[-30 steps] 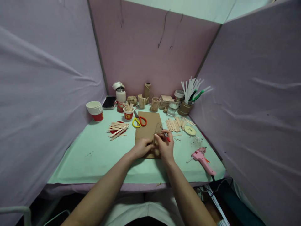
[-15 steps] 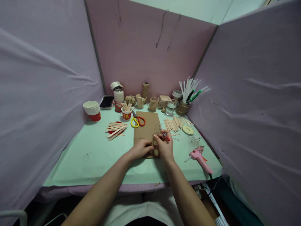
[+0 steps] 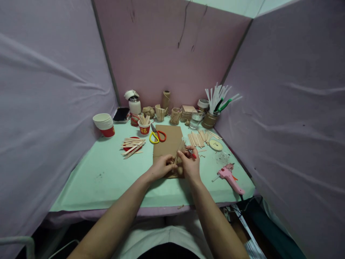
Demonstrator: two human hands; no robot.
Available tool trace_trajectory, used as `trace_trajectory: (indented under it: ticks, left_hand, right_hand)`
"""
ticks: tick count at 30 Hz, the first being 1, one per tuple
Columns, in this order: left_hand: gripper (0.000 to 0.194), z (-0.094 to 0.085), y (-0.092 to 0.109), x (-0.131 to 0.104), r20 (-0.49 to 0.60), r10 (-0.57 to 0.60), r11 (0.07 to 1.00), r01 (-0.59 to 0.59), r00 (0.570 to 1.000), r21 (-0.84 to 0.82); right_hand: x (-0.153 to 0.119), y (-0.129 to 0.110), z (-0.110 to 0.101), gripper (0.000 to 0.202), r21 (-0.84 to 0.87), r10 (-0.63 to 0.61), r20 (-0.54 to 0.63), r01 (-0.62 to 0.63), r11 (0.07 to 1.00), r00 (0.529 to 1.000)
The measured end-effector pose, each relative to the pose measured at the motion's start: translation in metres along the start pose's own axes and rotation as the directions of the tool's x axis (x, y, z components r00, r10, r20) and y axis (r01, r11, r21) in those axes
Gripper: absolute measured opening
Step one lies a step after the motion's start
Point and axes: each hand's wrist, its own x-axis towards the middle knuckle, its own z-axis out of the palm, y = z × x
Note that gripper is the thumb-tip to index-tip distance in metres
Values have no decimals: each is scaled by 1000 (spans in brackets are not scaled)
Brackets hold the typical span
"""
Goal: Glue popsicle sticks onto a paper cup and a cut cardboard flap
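Over the cardboard sheet (image 3: 168, 142) both hands are close together. My left hand (image 3: 163, 166) is closed, thumb and fingers pinching the lower end of a thin, pale strip (image 3: 178, 151) that looks partly see-through. Against the strip's right side, my right hand (image 3: 191, 163) is closed too, with a red-ended pen (image 3: 193, 154) held in its fingers. The pen's tip is hidden by the fingers. Beyond the hands, scissors (image 3: 154, 133) with one yellow and one red handle lie partly on the cardboard's left edge.
Flat wooden sticks (image 3: 132, 146) lie at left, near stacked paper cups (image 3: 104, 125). Short wooden sticks (image 3: 196, 139) and a round yellowish lid (image 3: 215, 145) are at right. A pink glue gun (image 3: 229, 178) rests near the right edge. Jars, twine (image 3: 148, 112) and a water glass (image 3: 196, 120) line the back.
The camera view has shifted slightly, moving the scene up a little. Both hands stay at nearly the same place over the cardboard, and the strip and pen are still held.
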Motion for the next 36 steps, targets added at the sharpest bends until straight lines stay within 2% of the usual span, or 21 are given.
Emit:
trace_trajectory:
  ticks: [4,7,9,12,14,16,19,23,25,28,32,36]
  left_hand:
    - [12,-10,4,-4,48,-4,999,2,999,48]
    - [10,-28,11,-7,121,-49,994,37,991,99]
    - [10,-41,19,-8,175,-81,989,57,981,135]
    - [20,-55,31,-6,322,-91,954,-10,942,299]
    - [23,-60,35,-3,381,-106,932,-42,919,359]
    - [22,-62,35,2,414,-118,920,-57,903,387]
    - [19,-64,27,14,381,-118,899,-64,917,432]
    - [19,-70,12,38,237,-57,799,-98,970,594]
    - [18,-71,5,50,224,-14,739,-141,975,659]
    - [21,-67,-3,62,202,-2,707,-142,979,693]
    - [24,-61,-11,63,150,51,702,-142,987,698]
    - [24,-56,-7,50,45,180,708,-161,983,687]
  right_hand:
    - [3,-4,-16,44,-50,0,58,3,999,998]
    - [5,-15,-37,50,-189,-130,120,151,970,984]
    - [7,-23,-51,51,-316,-237,238,305,898,942]
    - [9,-28,-64,40,-448,-226,458,443,777,860]
    - [10,-25,-70,35,-497,-188,529,481,722,828]
    - [10,-19,-76,32,-541,-169,530,485,688,831]
    - [8,-11,-87,29,-606,-120,486,432,668,866]
    - [0,-10,-102,27,-679,-26,413,327,657,910]
    - [-4,-11,-105,27,-699,9,399,298,650,917]
    - [-8,-10,-104,26,-698,30,412,294,653,911]
    - [-9,-7,-100,27,-688,18,432,317,653,902]
    - [-9,-5,-101,28,-669,28,436,304,678,899]
